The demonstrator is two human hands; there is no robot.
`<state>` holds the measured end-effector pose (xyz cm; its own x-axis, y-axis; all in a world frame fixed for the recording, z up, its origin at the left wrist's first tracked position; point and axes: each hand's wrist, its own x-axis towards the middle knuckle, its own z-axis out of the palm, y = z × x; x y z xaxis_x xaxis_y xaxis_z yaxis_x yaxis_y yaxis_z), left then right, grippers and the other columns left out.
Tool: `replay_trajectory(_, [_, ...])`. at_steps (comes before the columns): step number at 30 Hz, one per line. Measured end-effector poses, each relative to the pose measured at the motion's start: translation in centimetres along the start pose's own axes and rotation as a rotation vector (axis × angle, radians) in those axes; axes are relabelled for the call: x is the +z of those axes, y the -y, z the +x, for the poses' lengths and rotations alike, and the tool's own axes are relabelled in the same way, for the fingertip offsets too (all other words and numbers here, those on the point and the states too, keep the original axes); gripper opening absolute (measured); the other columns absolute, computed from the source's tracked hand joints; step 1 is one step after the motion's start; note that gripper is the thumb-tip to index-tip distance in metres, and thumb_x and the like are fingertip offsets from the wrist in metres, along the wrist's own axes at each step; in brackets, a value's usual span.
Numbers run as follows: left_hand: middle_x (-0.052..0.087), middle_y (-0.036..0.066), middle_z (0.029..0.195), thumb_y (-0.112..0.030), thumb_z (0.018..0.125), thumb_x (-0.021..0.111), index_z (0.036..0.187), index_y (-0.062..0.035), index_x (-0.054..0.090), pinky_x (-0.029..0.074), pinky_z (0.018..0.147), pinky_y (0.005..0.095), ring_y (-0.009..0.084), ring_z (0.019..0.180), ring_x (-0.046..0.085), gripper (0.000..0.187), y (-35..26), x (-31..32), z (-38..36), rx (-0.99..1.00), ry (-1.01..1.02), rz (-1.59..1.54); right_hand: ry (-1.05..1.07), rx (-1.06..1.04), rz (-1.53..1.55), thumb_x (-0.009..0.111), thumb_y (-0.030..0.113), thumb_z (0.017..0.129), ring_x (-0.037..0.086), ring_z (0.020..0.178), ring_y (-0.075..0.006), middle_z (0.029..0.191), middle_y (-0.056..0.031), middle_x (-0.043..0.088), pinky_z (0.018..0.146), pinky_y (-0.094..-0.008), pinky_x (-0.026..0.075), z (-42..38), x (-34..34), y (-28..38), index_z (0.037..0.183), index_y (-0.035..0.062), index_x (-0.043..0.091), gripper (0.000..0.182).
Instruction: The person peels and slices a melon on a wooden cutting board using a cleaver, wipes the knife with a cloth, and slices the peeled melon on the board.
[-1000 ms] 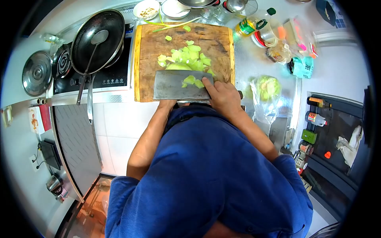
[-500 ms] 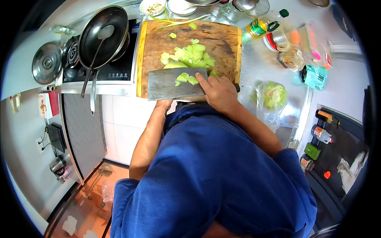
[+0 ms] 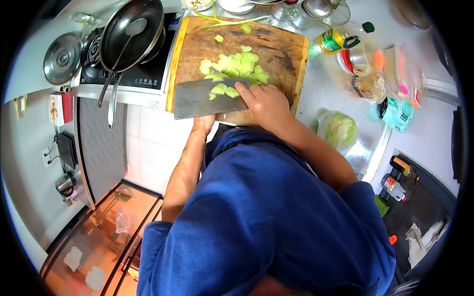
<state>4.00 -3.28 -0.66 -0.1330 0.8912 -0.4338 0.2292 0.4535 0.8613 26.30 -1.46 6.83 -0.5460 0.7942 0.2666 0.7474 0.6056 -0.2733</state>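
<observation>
My right hand [image 3: 269, 106] grips a broad cleaver [image 3: 207, 104] near its handle, with the index finger lying on the blade. The blade is tilted flat over the near edge of the wooden cutting board [image 3: 281, 59], and a few pale green vegetable slices [image 3: 231, 92] cling to its upper face. Just beyond it lies a loose pile of the same slices [image 3: 239, 64], partly covered by the blade. My left hand [image 3: 205, 120] is at the board's near edge beneath the cleaver; its fingers are hidden by the blade.
A wok [image 3: 131, 37] with a spatula sits on the stove at left. Spring onions [image 3: 232, 22] lie across the board's far edge. On the right counter are an oil bottle [image 3: 340, 39], a bagged green vegetable [image 3: 340, 129] and a teal bag [image 3: 397, 114].
My right hand and the cleaver have shifted slightly left and away from me, and the blade has turned a little. The whole view has also shifted and rotated slightly.
</observation>
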Motion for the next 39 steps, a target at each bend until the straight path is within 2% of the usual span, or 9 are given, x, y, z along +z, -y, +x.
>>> replay_trajectory(7, [0.066,0.019,0.132,-0.035,0.090,0.073,0.134,0.0046,0.063,0.046,0.107,0.0386,0.0279,0.121,0.062,0.060,-1.5,0.0,0.1,0.038,-0.102,-0.123,0.192,0.015,0.113,0.066,0.010,0.082,0.070,0.073,-0.0358,0.083,-0.0141,0.071,0.065,-0.0488,0.056,5.5,-1.2,-0.8,0.118,0.0062,0.074,0.038])
replay_trajectory(10, [0.064,0.024,0.129,-0.033,0.087,0.073,0.131,0.0078,0.061,0.049,0.103,0.0407,0.0326,0.116,0.063,0.061,-2.1,-0.3,0.4,0.021,-0.128,-0.312,0.235,-0.017,0.073,0.064,0.013,0.084,0.073,0.073,-0.0350,0.076,-0.0147,0.071,0.064,-0.0481,0.057,7.1,-1.2,-0.6,0.099,0.0058,0.074,0.019])
replay_trajectory(13, [0.064,0.023,0.128,-0.029,0.086,0.075,0.129,0.0071,0.061,0.050,0.101,0.0418,0.0329,0.114,0.064,0.059,-2.3,-0.5,0.6,0.114,-0.145,-0.246,0.473,0.105,0.036,0.066,0.012,0.083,0.072,0.077,-0.0354,0.088,-0.0137,0.074,0.067,-0.0488,0.057,7.6,-2.6,0.0,0.115,0.0089,0.074,0.034])
replay_trajectory(19, [0.066,0.021,0.126,-0.021,0.082,0.075,0.130,0.0072,0.059,0.049,0.102,0.0399,0.0295,0.115,0.064,0.058,-1.9,-1.0,0.8,0.136,0.011,-0.108,0.276,0.212,0.081,0.071,0.014,0.080,0.071,0.077,-0.0356,0.091,-0.0138,0.073,0.068,-0.0486,0.057,3.9,-2.4,2.1,0.125,0.0092,0.069,0.045])
replay_trajectory(26, [0.058,0.022,0.129,-0.023,0.082,0.076,0.143,0.0066,0.039,0.049,0.104,0.0383,0.0323,0.115,0.061,0.078,-4.2,-2.1,0.3,-0.034,0.003,-0.205,0.428,0.264,0.016,0.064,0.012,0.082,0.072,0.083,-0.0379,0.092,-0.0177,0.075,0.074,-0.0504,0.057,7.6,-1.8,2.1,0.118,0.0098,0.074,0.038])
replay_trajectory(27, [0.054,0.023,0.130,-0.023,0.080,0.079,0.144,0.0063,0.034,0.048,0.105,0.0388,0.0326,0.118,0.059,0.084,-2.9,-2.3,0.4,0.097,0.027,0.058,0.429,0.271,0.016,0.064,0.012,0.082,0.072,0.083,-0.0379,0.092,-0.0177,0.075,0.074,-0.0504,0.057,7.5,-1.4,1.9,0.118,0.0098,0.074,0.038])
replay_trajectory(31, [0.052,0.023,0.129,-0.020,0.080,0.079,0.143,0.0042,0.037,0.045,0.109,0.0414,0.0321,0.123,0.055,0.081,-1.3,-1.8,0.5,0.273,0.049,0.102,0.589,0.445,0.018,0.062,0.014,0.082,0.071,0.086,-0.0400,0.093,-0.0176,0.075,0.079,-0.0542,0.055,6.2,-0.7,0.9,0.115,0.0117,0.076,0.036])
replay_trajectory(33, [0.052,0.023,0.130,-0.016,0.081,0.077,0.144,0.0032,0.037,0.044,0.110,0.0421,0.0339,0.122,0.056,0.077,0.3,-2.7,1.5,0.023,0.144,-0.226,0.369,0.437,0.100,0.064,0.016,0.083,0.071,0.088,-0.0393,0.092,-0.0182,0.075,0.078,-0.0519,0.055,4.0,-1.8,2.2,0.120,0.0122,0.074,0.038])
replay_trajectory(39, [0.062,0.020,0.130,-0.018,0.089,0.072,0.132,0.0052,0.056,0.044,0.108,0.0412,0.0317,0.121,0.059,0.052,1.7,-4.3,1.4,0.160,0.266,-0.053,0.311,0.404,0.029,0.070,0.019,0.082,0.071,0.081,-0.0350,0.092,-0.0132,0.072,0.073,-0.0475,0.056,1.3,-4.1,5.4,0.130,0.0120,0.067,0.049])
